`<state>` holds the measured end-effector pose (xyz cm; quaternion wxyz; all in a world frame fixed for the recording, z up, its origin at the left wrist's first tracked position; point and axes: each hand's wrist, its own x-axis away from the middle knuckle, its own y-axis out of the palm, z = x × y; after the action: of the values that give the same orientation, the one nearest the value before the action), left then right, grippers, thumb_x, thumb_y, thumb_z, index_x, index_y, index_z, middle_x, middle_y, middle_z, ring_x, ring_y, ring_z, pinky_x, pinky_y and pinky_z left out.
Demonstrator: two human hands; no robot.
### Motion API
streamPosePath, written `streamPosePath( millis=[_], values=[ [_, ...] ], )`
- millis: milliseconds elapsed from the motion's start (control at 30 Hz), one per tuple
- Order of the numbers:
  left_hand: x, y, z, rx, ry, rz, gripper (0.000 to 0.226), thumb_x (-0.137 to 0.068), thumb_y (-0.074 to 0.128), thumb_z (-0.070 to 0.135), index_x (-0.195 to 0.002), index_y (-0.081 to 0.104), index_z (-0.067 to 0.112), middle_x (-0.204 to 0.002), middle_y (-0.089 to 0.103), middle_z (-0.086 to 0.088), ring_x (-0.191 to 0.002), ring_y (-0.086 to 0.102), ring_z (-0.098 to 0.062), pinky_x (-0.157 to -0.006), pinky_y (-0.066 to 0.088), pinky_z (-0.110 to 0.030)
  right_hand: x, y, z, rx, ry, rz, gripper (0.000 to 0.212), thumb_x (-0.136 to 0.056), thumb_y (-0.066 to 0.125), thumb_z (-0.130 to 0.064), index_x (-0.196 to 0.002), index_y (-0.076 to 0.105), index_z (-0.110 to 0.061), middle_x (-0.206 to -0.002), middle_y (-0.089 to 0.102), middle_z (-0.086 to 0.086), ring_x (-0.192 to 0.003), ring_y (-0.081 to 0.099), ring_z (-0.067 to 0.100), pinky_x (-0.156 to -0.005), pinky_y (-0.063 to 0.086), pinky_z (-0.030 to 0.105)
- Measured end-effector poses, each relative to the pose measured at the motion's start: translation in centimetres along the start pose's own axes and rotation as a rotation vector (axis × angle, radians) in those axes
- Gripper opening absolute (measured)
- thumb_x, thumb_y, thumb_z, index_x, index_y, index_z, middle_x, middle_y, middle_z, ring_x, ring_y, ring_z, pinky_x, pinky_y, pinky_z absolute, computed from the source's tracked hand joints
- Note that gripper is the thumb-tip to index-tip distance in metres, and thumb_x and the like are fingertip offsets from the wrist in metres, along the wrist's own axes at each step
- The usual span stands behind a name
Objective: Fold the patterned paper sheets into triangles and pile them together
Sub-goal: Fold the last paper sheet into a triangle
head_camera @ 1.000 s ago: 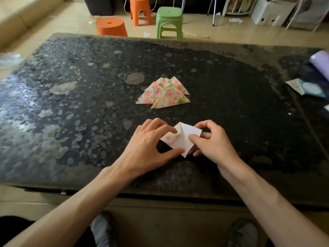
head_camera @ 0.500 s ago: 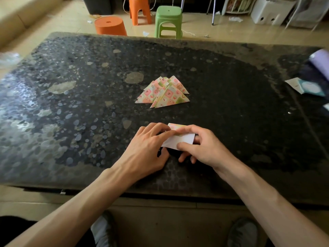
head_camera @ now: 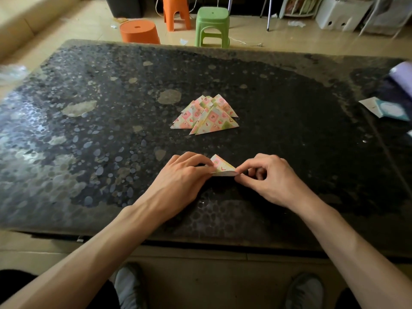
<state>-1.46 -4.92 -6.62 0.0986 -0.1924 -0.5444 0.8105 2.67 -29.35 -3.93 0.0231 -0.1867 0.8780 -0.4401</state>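
Hands pinching folded paper triangle [head_camera: 221, 167], L [head_camera: 180, 175] one end, R [head_camera: 270, 178] other

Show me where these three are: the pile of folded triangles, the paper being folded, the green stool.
pile of folded triangles [head_camera: 214, 122], head view, front triangle's patterned face.
paper being folded [head_camera: 221, 165], head view, its patterned upper flap.
green stool [head_camera: 212, 15], head view, its seat top.

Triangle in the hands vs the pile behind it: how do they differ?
The held triangle is one piece; the pile is several overlapping triangles. The held triangle is gripped at its corners by the left hand and right hand; the pile lies untouched, farther up the table. Both share the pink-green pattern.
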Motion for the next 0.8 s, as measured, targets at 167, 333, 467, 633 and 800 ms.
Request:
streamPosePath(
  millis=[167,333,467,633,800],
  values=[
    [0.0,-0.9,-0.2,0.019,0.004,0.005,0.024,-0.099,0.055,0.053,-0.118,0.07,0.05,-0.119,0.065,0.021,-0.114,0.057,-0.004,-0.092,0.046,-0.033,0.1,1.1,-0.2,-0.034,-0.111,-0.007,0.009,-0.088,0.08,-0.034,-0.096,0.079,-0.038,-0.098,0.058,-0.018,-0.09,0.058,0.002,-0.07,0.041,0.016],
    [-0.1,-0.8,0.0,0.058,-0.054,0.027,0.033,-0.099,0.049,0.059,-0.107,0.077,0.043,-0.113,0.068,0.02,-0.105,0.061,-0.004,-0.087,0.05,-0.037,0.2,2.2,-0.5,-0.04,-0.2,-0.068,0.006,-0.092,0.076,-0.034,-0.098,0.076,-0.034,-0.097,0.061,-0.019,-0.097,0.055,0.001,-0.08,0.043,0.021],
    [-0.1,-0.5,0.1,0.093,-0.106,0.071,0.03,-0.097,0.056,0.054,-0.1,0.078,0.034,-0.109,0.069,0.018,-0.101,0.063,-0.006,-0.082,0.054,-0.037,0.2,2.1,-0.5,-0.04,-0.169,-0.029,0.009,-0.094,0.072,-0.041,-0.101,0.075,-0.036,-0.094,0.064,-0.017,-0.089,0.058,0.002,-0.073,0.044,0.019],
    [-0.8,0.1,0.4,0.128,-0.216,0.104,0.028,-0.093,0.06,0.055,-0.089,0.07,0.029,-0.094,0.062,0.015,-0.091,0.059,-0.006,-0.075,0.054,-0.037,0.4,2.4,-0.8,-0.048,-0.133,0.069,0.009,-0.095,0.07,-0.042,-0.098,0.075,-0.035,-0.084,0.069,-0.02,-0.08,0.064,0.001,-0.07,0.054,0.022],
    [-1.2,0.3,0.6,0.126,-0.318,0.114,0.025,-0.088,0.068,0.053,-0.098,0.071,0.03,-0.088,0.061,0.014,-0.083,0.057,-0.004,-0.07,0.049,-0.026,0.5,3.4,-1.1,0.007,-0.104,0.138,0.006,-0.095,0.07,-0.04,-0.094,0.071,-0.034,-0.081,0.061,-0.018,-0.077,0.058,0.001,-0.063,0.042,0.016]
  ],
)
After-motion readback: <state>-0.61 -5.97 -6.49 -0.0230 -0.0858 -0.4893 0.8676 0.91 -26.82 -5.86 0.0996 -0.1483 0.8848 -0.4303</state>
